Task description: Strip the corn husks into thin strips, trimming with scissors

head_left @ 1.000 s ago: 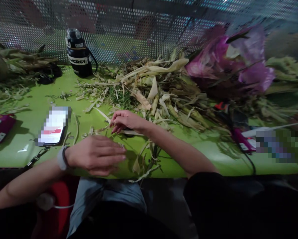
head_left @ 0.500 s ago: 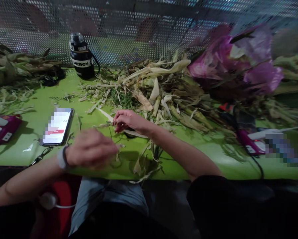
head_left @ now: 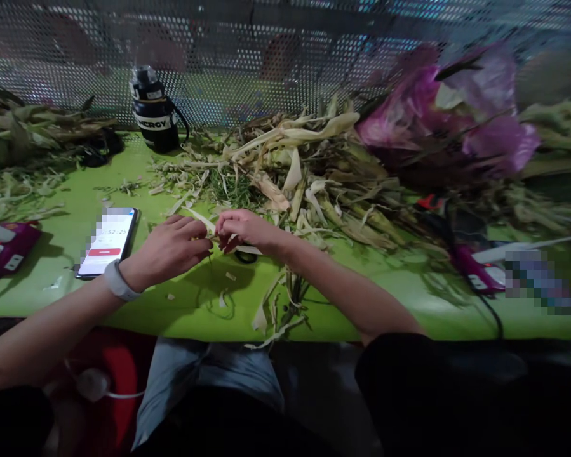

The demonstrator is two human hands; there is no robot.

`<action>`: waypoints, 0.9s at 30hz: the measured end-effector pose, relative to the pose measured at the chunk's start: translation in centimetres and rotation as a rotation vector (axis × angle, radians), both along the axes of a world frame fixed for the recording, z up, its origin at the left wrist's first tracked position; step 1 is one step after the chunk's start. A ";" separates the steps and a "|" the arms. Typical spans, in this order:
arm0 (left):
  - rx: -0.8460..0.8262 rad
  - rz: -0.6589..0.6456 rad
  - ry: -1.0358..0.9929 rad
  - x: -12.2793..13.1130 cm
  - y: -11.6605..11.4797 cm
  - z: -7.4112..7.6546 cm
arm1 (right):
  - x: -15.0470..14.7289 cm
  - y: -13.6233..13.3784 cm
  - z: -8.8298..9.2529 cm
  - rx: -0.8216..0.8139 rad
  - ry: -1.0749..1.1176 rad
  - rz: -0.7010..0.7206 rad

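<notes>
1. Since the earlier frame, the left hand [head_left: 174,246] has been moving up and away from the tabletop's near edge; it is now meeting the right hand [head_left: 249,230], which is staying put.
2. Both hands are curling their fingers inward, fingertips nearly touching. A thin, dark strand [head_left: 210,256] is hanging at the left fingertips; which hand is pinching it, I cannot tell.
3. The step in hand is seemingly fine fingertip work on that strand; the next move is probably calling for a steady pinch from both sides.
4. Below, small pale scraps [head_left: 230,276] are lying on the glossy lime-green tabletop [head_left: 166,317].
5. Beyond the hands, a heap of dry, straw-coloured husks [head_left: 295,165] is spreading; a lit black-edged phone [head_left: 107,244] is lying left, near the left wrist.
</notes>
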State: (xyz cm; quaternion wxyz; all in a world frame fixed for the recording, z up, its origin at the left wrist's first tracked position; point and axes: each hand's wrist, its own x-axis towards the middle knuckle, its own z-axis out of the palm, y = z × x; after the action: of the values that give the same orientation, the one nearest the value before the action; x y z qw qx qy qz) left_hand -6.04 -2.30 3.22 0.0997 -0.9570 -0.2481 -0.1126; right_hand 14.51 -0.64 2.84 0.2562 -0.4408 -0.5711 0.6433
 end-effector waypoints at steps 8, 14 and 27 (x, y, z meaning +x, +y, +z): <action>-0.432 0.020 -0.114 -0.2 1.0 0.8 | 0.3 -0.4 0.6 -0.050 -0.102 0.117; -0.760 0.116 -0.087 0.5 2.1 1.0 | 0.3 -0.2 -0.8 -0.170 -0.037 0.178; -1.195 0.017 -0.107 -1.3 3.9 -0.6 | -0.4 -0.8 -1.2 -0.364 0.033 0.242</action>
State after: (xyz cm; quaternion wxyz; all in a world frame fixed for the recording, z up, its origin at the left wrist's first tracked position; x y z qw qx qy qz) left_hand -7.32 1.56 2.61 -0.4672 -0.8384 -0.2806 -0.0009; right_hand 14.15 -1.47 1.62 0.1024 -0.3976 -0.4901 0.7689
